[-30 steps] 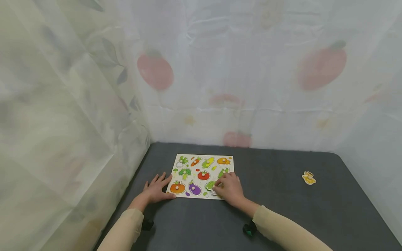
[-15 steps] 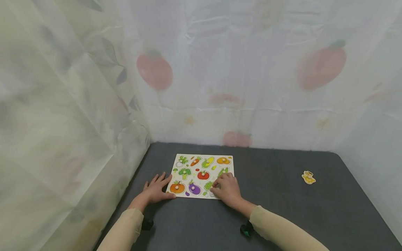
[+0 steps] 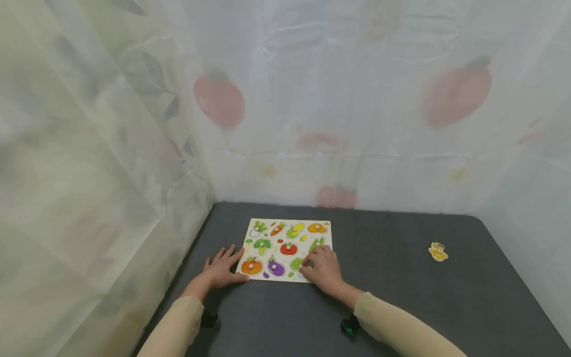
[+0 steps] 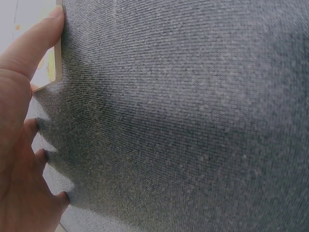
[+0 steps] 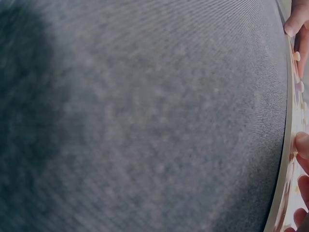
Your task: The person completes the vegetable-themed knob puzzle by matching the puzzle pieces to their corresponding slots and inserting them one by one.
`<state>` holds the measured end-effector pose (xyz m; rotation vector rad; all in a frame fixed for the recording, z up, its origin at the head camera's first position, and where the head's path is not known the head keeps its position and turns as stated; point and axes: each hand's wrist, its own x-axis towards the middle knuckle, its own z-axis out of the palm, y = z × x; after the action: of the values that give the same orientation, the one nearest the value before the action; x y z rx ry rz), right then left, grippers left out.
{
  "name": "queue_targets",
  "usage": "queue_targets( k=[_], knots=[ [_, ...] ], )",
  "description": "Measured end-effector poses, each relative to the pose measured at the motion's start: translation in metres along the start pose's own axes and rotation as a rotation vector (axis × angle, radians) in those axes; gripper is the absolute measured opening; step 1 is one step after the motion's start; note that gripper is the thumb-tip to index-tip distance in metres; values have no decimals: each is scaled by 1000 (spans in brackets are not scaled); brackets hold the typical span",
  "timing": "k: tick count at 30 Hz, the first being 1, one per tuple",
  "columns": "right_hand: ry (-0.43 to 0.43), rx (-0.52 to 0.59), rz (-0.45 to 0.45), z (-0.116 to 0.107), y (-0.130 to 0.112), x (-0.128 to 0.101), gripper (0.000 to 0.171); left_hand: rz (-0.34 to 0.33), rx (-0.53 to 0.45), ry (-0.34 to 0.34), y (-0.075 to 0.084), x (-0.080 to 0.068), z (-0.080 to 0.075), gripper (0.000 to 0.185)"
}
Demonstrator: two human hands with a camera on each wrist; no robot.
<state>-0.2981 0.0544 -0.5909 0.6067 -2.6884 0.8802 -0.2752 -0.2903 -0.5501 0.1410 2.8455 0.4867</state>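
A cream knob-puzzle board (image 3: 304,248) with vegetable pieces lies flat on the dark table. My left hand (image 3: 218,271) spreads straight fingers at the board's left side, its thumb (image 4: 38,38) resting on the near left corner in the left wrist view. At the near right corner my right hand (image 3: 324,269) pinches a green leafy vegetable puzzle piece (image 3: 296,264); the hand hides part of it and of the peas piece. In the right wrist view, right fingertips (image 5: 303,145) show above the board's edge (image 5: 285,179).
A yellow knobbed piece (image 3: 438,252) lies apart on the right side of the dark table (image 3: 383,258). Pale printed curtains (image 3: 379,163) hang behind the table and along both sides.
The right hand has shifted slightly left with the leafy piece. That piece sat raised and offset over the board; now it appears level with it. The left hand has stayed put.
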Motion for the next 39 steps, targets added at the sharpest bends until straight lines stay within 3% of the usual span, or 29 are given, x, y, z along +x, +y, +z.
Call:
queue_targets(
  k=[13, 19, 23, 29, 39],
  knots=[
    [-9, -33, -13, -2, 1, 1, 13, 5, -1, 1, -1, 0, 0, 103],
    [-15, -2, -4, -13, 17, 0, 9, 5, -8, -6, -1, -1, 0, 103],
    [33, 24, 56, -33, 42, 1, 10, 6, -6, -4, 0, -1, -1, 103],
    [122, -36, 156, -70, 95, -5, 13, 4, -2, -3, 0, -1, -1, 104],
    [217, -124, 337, -147, 181, -41, 24, 12, -13, 0, 2, -3, -2, 103]
  ],
)
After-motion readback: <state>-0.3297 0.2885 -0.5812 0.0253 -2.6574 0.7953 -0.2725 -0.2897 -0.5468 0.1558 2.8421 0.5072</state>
